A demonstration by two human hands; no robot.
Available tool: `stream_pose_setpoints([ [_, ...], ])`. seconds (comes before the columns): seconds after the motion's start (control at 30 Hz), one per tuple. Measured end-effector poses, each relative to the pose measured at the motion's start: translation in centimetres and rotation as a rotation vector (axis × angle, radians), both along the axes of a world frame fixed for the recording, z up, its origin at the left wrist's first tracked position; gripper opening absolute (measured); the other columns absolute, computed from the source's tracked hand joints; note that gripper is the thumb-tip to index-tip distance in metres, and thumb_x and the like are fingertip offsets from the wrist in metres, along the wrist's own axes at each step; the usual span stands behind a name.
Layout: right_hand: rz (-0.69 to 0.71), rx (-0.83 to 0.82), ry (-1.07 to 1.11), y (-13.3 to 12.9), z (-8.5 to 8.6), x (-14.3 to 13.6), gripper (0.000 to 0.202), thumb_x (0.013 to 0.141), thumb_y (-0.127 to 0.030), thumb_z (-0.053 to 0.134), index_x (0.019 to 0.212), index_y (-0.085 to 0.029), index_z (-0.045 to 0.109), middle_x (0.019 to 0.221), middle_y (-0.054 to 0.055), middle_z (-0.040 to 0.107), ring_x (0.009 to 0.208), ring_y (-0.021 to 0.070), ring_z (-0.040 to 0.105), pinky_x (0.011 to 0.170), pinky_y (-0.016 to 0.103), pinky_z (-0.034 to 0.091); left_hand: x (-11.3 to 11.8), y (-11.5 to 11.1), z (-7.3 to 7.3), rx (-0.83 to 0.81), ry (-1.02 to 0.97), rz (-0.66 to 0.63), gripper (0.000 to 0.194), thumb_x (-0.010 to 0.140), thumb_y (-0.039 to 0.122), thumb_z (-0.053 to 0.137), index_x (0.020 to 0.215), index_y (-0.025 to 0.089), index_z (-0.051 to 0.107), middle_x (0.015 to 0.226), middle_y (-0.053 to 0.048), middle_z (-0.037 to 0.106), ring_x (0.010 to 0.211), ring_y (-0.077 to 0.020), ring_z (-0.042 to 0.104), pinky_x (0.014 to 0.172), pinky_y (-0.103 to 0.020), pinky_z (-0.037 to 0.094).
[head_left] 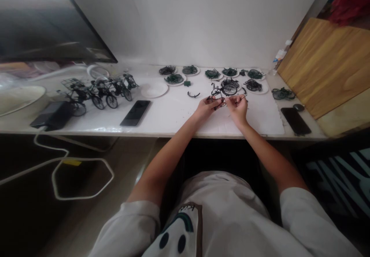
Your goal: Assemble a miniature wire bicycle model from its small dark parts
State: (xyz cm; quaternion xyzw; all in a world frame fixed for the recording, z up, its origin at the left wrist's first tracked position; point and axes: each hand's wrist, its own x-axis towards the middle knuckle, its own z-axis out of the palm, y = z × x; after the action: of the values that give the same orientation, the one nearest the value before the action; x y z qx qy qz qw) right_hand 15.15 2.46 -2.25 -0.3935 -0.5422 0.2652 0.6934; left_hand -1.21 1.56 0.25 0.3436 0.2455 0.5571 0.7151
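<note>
Between my hands is a small black model bicycle [229, 89], tilted, with one spoked wheel pointing away from me. My left hand [206, 107] has its fingers closed round the near left part of it. My right hand [238, 106] is pinched at the bicycle's right side, close to the left fingertips; any small part in it is too tiny to make out. A curved black piece [193, 94] lies on the white sheet [173, 114] left of the bicycle, and a small green block [187, 83] sits behind it.
Several plates of dark parts [174, 79] line the back. Several finished-looking model bicycles [111, 99] stand at the left, near a bare plate [154, 89], a phone [135, 113] and a black box [53, 115]. Another phone [296, 120] and a wooden board [326, 64] are right.
</note>
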Motion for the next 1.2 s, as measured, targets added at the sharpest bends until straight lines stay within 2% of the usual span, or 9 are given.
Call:
stream_pose_setpoints([
  [0.17,-0.071,-0.003,-0.108,-0.1,-0.1,0.1,0.063,0.090,-0.077,0.074,0.090,-0.031,0.032,0.086,0.000,0.064,0.080,0.0184,0.065,0.077,0.035,0.057,0.0,-0.1,0.2,-0.056,-0.053,0.006,0.037,0.075,0.011,0.099,0.087,0.019,0.064,0.102,-0.009,0.082,0.118,-0.0252,0.079,0.118,-0.042,0.053],
  [0.3,-0.069,0.027,-0.148,-0.5,0.0,0.1,0.059,0.093,-0.076,0.071,0.087,-0.030,0.036,0.081,-0.003,0.056,0.073,0.0164,0.057,0.073,0.034,0.052,0.0,-0.1,0.2,-0.081,-0.060,0.043,0.037,0.076,0.011,0.098,0.086,0.018,0.063,0.106,-0.012,0.082,0.122,-0.0252,0.077,0.117,-0.040,0.053],
  [0.4,0.010,-0.003,-0.163,-1.0,0.1,-0.1,0.062,0.091,-0.078,0.073,0.085,-0.030,0.035,0.077,-0.004,0.056,0.071,0.0162,0.057,0.073,0.034,0.053,0.0,0.1,0.0,-0.062,-0.056,0.068,0.037,0.076,0.011,0.098,0.085,0.018,0.063,0.105,-0.010,0.082,0.114,-0.0219,0.078,0.111,-0.037,0.054],
  [0.53,0.194,-0.121,-0.127,-1.4,0.0,-0.6,0.068,0.083,-0.077,0.082,0.084,-0.030,0.032,0.081,-0.001,0.069,0.079,0.0196,0.071,0.071,0.035,0.058,-0.1,0.5,-0.1,-0.050,-0.011,0.094,0.039,0.076,0.013,0.099,0.081,0.019,0.061,0.101,-0.007,0.082,0.100,-0.0184,0.079,0.093,-0.031,0.056],
  [0.63,0.256,-0.152,-0.111,-1.5,-0.2,-0.7,0.071,0.078,-0.071,0.089,0.083,-0.030,0.032,0.081,-0.001,0.073,0.077,0.0203,0.075,0.070,0.035,0.059,-0.1,0.5,-0.1,-0.058,0.035,0.116,0.042,0.076,0.014,0.099,0.078,0.020,0.057,0.096,-0.006,0.082,0.094,-0.0179,0.078,0.081,-0.028,0.054],
  [0.77,0.238,-0.148,-0.120,-1.2,-0.5,-0.5,0.072,0.077,-0.066,0.092,0.083,-0.031,0.031,0.081,-0.002,0.077,0.076,0.0207,0.077,0.071,0.036,0.060,0.0,0.6,-0.3,-0.010,0.103,0.163,0.043,0.074,0.018,0.101,0.080,0.021,0.058,0.092,-0.005,0.082,0.088,-0.0159,0.077,0.071,-0.025,0.049],
  [1.0,0.203,-0.136,-0.129,-0.6,-0.8,-0.3,0.071,0.075,-0.061,0.094,0.083,-0.031,0.030,0.082,-0.001,0.078,0.072,0.0184,0.074,0.075,0.037,0.059,0.1,0.6,-0.9,0.104,0.143,0.188,0.046,0.070,0.025,0.103,0.078,0.022,0.058,0.098,-0.007,0.083,0.101,-0.0203,0.080,0.078,-0.026,0.055],
  [1.2,0.164,-0.124,-0.157,-0.6,-0.7,-0.2,0.067,0.076,-0.058,0.093,0.081,-0.030,0.032,0.081,-0.002,0.076,0.073,0.0175,0.069,0.079,0.038,0.058,0.0,0.8,-1.0,0.094,0.154,0.158,0.050,0.067,0.031,0.104,0.079,0.023,0.056,0.102,-0.006,0.083,0.098,-0.0189,0.079,0.071,-0.024,0.052],
])
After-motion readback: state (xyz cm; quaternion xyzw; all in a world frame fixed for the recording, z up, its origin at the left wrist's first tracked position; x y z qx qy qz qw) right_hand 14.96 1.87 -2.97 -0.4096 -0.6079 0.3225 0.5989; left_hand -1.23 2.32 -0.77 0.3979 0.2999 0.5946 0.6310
